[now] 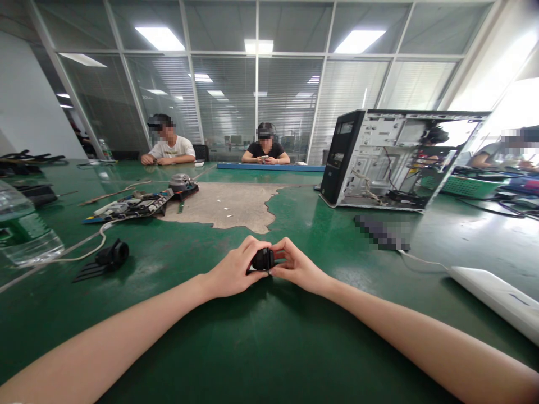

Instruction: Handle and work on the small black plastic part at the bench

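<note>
My left hand [232,270] and my right hand [295,265] meet over the green table [261,348], both closed around a small black part [263,259] held just above the surface. The fingers of both hands pinch its sides. Most of the part is hidden by my fingers. A similar black round part [113,253] with a cable lies on the table to the left, apart from my hands.
An open computer case [391,160] lies on its side at the right. A circuit board [135,205] and a cooler [182,183] sit at the left, a plastic bottle [23,227] at the far left, a white power strip [497,297] at the right. Two people sit at the far end, another at the right.
</note>
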Motion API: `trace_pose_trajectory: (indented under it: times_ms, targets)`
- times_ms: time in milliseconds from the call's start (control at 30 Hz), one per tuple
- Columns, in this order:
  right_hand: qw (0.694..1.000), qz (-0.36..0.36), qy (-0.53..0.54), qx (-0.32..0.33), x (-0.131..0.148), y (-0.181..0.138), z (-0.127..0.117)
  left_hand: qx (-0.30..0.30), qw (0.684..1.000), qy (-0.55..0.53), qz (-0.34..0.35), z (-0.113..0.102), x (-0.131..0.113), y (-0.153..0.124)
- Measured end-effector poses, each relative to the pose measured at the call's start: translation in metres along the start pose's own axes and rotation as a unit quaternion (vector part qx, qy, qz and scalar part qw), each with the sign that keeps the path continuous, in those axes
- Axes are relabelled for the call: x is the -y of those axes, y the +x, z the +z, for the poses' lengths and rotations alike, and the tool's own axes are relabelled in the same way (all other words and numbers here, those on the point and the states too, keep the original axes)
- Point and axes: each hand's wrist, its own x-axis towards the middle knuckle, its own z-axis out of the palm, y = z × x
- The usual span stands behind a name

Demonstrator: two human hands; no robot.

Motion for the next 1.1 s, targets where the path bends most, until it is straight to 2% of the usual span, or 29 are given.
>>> trace_pose_trajectory:
  times_ms: [333,567,933,1100]
  targets:
    - [0.998,0.021,-0.030,-0.045,-0.0005,0.0033,0.0010,0.002,1.000,0.001,-0.011,-0.0005,-0.0017,-0.0002]
    - [1.000,-0.002,0.011,0.005,-0.0001,0.0011,-0.0011,0.001,1.000,0.001,-0.004,0.0003,0.0001,-0.0001]
    - [0.998,0.021,-0.021,-0.048,0.0014,0.0036,0.0017,-0.001,1.000,-0.002,-0.011,-0.0006,-0.0019,0.0000]
    - [1.000,0.009,0.001,-0.012,0.0037,0.0018,0.0009,0.001,1.000,0.000,-0.005,-0.0003,-0.0008,0.0003]
